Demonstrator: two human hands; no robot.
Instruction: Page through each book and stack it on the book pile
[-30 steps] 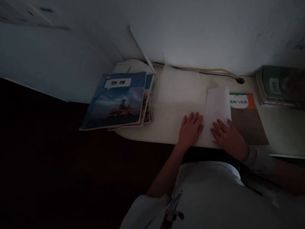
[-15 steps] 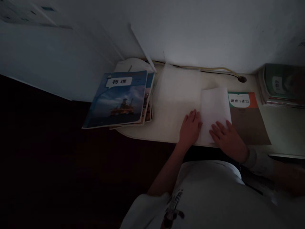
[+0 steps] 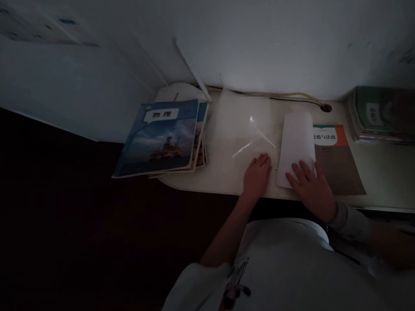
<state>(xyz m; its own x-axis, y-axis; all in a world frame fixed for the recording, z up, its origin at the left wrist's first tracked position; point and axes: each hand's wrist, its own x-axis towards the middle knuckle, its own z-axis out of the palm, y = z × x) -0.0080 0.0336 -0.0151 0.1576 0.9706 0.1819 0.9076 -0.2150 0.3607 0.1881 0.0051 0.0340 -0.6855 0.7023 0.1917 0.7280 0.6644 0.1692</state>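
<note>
A clear plastic sheet (image 3: 241, 123) lies flat on the white desk, glinting with two bright streaks. My left hand (image 3: 257, 175) rests palm down on the sheet's lower right part, its fingers stretched out. To its right, my right hand (image 3: 308, 185) lies with fingers spread over the lower part of a white page or flap (image 3: 295, 142). That white piece overlaps the left side of a brown textbook cover (image 3: 339, 168) with a green and orange top. Whether the white piece belongs to the book, I cannot tell.
A stack of textbooks with a blue physics book (image 3: 158, 138) on top overhangs the desk's left end. Green-covered books (image 3: 378, 110) are piled at the right. Along the wall, a yellow cable (image 3: 288, 94) runs to a hole (image 3: 326, 108) in the desk (image 3: 201, 181).
The white page or flap has shifted right, baring a gap beside my left hand and covering more of the brown cover. My right hand's fingers have spread wider; streaks of glare now show on the plastic.
</note>
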